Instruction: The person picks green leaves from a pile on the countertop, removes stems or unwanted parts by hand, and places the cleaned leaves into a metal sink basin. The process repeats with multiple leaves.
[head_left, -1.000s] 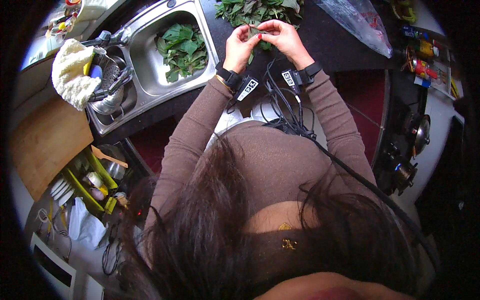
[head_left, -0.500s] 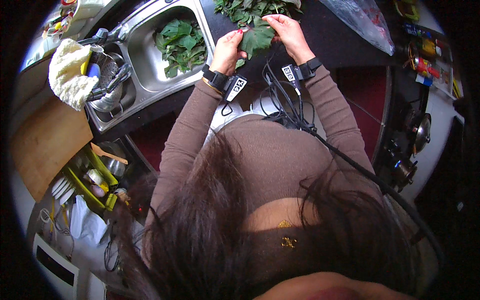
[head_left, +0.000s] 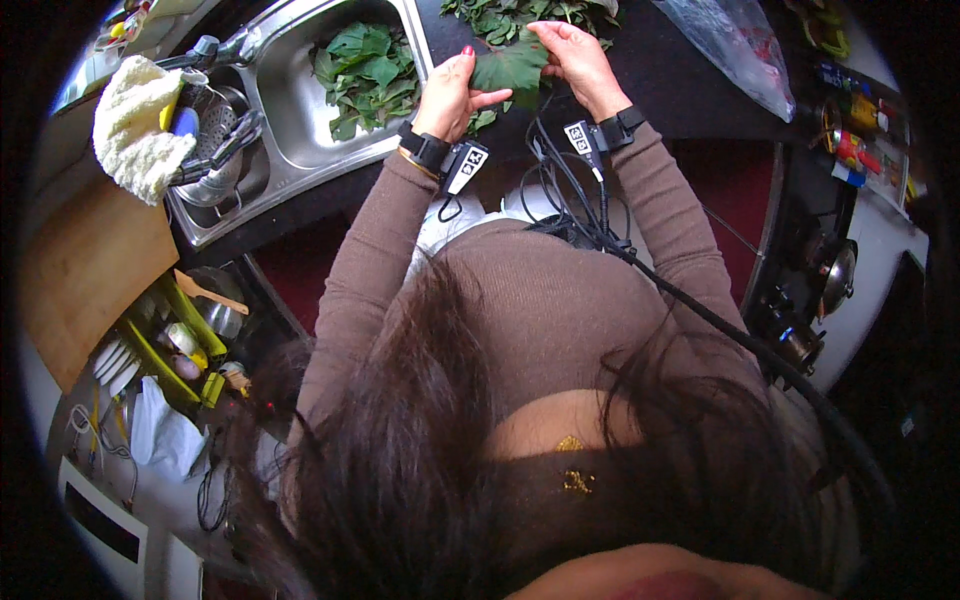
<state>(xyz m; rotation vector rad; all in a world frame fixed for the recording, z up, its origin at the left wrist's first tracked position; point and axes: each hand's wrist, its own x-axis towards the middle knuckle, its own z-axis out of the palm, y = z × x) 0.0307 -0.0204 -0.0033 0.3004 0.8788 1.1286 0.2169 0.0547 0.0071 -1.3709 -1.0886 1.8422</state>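
Kitchenware around the dark counter [head_left: 690, 115].
Toward its left end, a cream towel [head_left: 140, 130] bunches beside a metal colander [head_left: 213, 138]; around the near left corner are a wooden board [head_left: 95, 285], lime-green caddy [head_left: 150, 352] and wooden spatula [head_left: 210, 292]. Past the right edge: a shiny lid [head_left: 838, 280].

Green leaf [head_left: 512, 68], twelve o'clock: being held in grip of left hand [head_left: 446, 98] and right hand [head_left: 584, 66]. Leaf pile [head_left: 490, 15], farther out: lying on dark surface [head_left: 660, 95]. Steel sink [head_left: 288, 115], eleven o'clock: containing leaves [head_left: 365, 75].
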